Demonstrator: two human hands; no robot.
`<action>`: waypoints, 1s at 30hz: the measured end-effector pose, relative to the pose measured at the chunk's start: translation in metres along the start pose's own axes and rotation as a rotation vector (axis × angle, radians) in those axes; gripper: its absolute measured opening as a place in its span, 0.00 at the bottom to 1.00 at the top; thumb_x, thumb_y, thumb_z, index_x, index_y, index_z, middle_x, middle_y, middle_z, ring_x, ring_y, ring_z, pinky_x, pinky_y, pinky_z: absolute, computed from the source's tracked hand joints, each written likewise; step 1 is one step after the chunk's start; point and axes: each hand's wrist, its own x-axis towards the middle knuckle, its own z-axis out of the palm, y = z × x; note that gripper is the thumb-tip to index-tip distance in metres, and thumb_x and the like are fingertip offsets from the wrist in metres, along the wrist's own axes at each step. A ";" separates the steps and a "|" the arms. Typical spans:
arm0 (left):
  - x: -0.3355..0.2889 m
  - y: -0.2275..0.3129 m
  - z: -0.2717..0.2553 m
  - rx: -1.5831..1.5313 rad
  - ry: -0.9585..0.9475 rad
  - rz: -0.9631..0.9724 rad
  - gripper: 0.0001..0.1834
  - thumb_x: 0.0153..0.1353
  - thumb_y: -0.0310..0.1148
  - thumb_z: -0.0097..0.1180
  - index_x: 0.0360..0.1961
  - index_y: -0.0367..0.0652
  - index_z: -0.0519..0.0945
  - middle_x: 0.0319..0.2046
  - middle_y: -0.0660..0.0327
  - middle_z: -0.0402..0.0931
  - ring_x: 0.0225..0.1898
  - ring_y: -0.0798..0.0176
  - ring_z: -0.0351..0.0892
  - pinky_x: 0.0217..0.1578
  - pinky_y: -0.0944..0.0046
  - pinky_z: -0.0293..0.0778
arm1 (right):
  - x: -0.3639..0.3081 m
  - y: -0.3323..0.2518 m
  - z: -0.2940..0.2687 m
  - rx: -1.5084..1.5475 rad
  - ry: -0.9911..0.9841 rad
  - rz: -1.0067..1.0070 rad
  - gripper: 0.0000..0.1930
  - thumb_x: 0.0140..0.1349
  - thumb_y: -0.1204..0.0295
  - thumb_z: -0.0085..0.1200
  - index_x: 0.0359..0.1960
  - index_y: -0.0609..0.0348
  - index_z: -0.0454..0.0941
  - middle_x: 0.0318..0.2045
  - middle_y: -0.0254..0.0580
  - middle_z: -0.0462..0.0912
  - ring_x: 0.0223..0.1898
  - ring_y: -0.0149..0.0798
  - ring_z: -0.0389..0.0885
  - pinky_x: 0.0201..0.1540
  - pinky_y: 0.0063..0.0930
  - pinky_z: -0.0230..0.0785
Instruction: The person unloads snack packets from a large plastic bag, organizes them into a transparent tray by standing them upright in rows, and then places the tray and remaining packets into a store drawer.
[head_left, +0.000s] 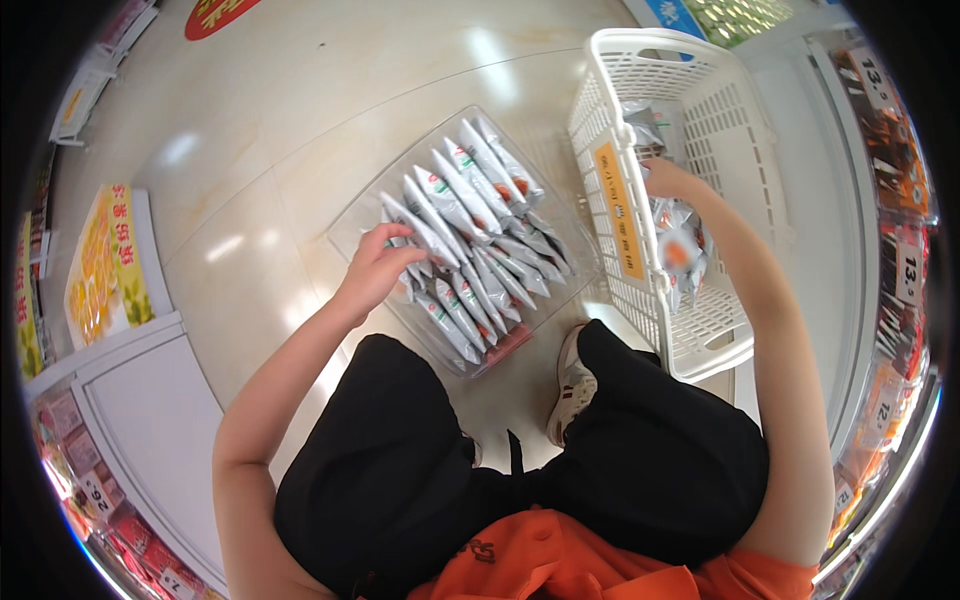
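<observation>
Below me a clear plastic tray (353, 215) sits on the floor, filled with two rows of silver-white snack packets (465, 197) standing on edge. At the tray's left side is my left hand (380, 268), its fingers loosely bent and apart, the tips touching the nearest packets. To the right stands a white plastic basket (720, 285) with slotted walls and an orange label. My right hand (668, 180) reaches into it, just inside its left rim, among loose silver packets (677, 250). The fingertips of that hand are hidden by the rim, so any grip is unseen.
My shoes (572, 390) and bent knees are close to the tray's near edge. A shelf of hanging packaged goods (885, 220) runs along the right, beside the basket. A white cabinet (150, 400) with a yellow printed panel (105, 265) stands at the left. Pale tiled floor (290, 120) lies beyond.
</observation>
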 end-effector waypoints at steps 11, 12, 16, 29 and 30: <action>0.006 0.017 -0.026 0.130 -0.099 0.028 0.18 0.59 0.38 0.53 0.49 0.45 0.73 0.46 0.65 0.73 0.49 0.67 0.69 0.53 0.65 0.63 | -0.087 -0.048 -0.098 -0.084 0.015 -0.133 0.29 0.33 0.59 0.72 0.38 0.63 0.82 0.35 0.46 0.83 0.37 0.41 0.81 0.41 0.32 0.71; 0.005 0.017 -0.027 0.127 -0.095 0.023 0.18 0.59 0.38 0.53 0.49 0.45 0.73 0.46 0.65 0.72 0.50 0.67 0.69 0.53 0.65 0.63 | -0.101 -0.057 -0.114 -0.041 0.075 -0.102 0.28 0.35 0.60 0.72 0.39 0.63 0.82 0.35 0.45 0.83 0.36 0.39 0.81 0.41 0.30 0.71; 0.004 0.020 -0.028 0.078 -0.018 0.044 0.18 0.58 0.38 0.55 0.47 0.41 0.74 0.46 0.60 0.75 0.49 0.66 0.72 0.51 0.64 0.65 | -0.157 -0.104 -0.161 0.271 0.303 -0.202 0.23 0.44 0.64 0.69 0.42 0.64 0.80 0.35 0.40 0.83 0.34 0.31 0.81 0.41 0.26 0.72; 0.008 0.042 -0.048 -0.070 -0.414 -0.069 0.33 0.49 0.19 0.55 0.60 0.40 0.67 0.52 0.59 0.72 0.55 0.65 0.71 0.58 0.63 0.66 | -0.140 -0.292 -0.023 0.436 -0.590 -0.450 0.33 0.46 0.56 0.69 0.49 0.67 0.76 0.46 0.46 0.79 0.48 0.38 0.76 0.53 0.31 0.65; 0.008 0.042 -0.052 -0.037 -0.446 -0.046 0.33 0.49 0.18 0.56 0.60 0.39 0.66 0.52 0.59 0.73 0.55 0.65 0.71 0.57 0.63 0.67 | -0.137 -0.296 -0.017 0.427 -0.630 -0.441 0.33 0.45 0.55 0.69 0.50 0.67 0.76 0.46 0.46 0.79 0.48 0.38 0.76 0.53 0.30 0.65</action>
